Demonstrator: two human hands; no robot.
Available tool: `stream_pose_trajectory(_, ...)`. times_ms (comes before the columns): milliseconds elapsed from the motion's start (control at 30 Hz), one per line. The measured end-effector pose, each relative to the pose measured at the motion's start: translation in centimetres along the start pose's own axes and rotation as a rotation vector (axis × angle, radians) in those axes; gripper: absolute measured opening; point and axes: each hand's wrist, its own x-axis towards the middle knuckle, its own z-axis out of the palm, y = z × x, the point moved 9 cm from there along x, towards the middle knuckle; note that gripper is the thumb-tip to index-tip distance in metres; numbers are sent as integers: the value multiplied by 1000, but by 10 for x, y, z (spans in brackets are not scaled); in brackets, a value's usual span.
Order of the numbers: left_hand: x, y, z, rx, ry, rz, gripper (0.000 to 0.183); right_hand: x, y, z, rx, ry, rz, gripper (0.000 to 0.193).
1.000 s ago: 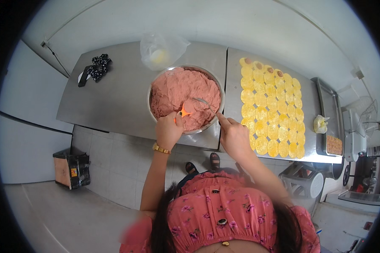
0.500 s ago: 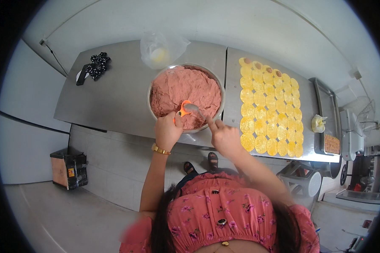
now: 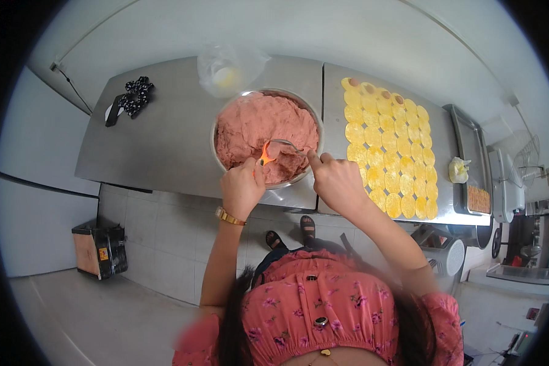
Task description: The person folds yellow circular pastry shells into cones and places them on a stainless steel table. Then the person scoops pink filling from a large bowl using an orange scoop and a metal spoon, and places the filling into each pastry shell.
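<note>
A large round metal bowl [image 3: 213, 139] is heaped with pink ground meat [image 3: 259, 119]. At its near rim my left hand [image 3: 243, 186] is closed round a small orange scoop-like tool [image 3: 265, 152], whose exact kind I cannot make out. My right hand [image 3: 337, 182] grips a metal spoon [image 3: 291, 144] over the bowl's right side. The spoon's head meets the orange tool just above the meat. To the right, rows of round yellow dough wrappers [image 3: 390, 143] cover part of the table. Small meat portions [image 3: 399, 99] sit on several wrappers in the far row.
A clear plastic bag [image 3: 226, 73] lies behind the bowl on the steel table [image 3: 158, 140]. A dark patterned cloth [image 3: 139, 94] is at the far left. At the right are a metal tray [image 3: 468, 134], a small tied bag [image 3: 459, 170] and a grey stool [image 3: 448, 253].
The spoon has turned and shifted slightly upward against the orange tool. My right hand has moved right and a little up, while my left hand stays nearly in place. The view has shifted slightly.
</note>
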Motion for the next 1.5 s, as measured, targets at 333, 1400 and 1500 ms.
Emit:
stream_pose_trajectory(333, -3, 10, 12, 141, -56, 17, 21, 3, 73, 92, 1314, -505, 386, 20)
stream_pose_trajectory(1400, -10, 17, 26, 385, -47, -456, 25, -84, 597, 89, 145, 508, 906, 19)
stream_pose_trajectory(1500, -9, 15, 27, 407, -128, -495, 31, -71, 588, 98, 1254, 723, 761, 16)
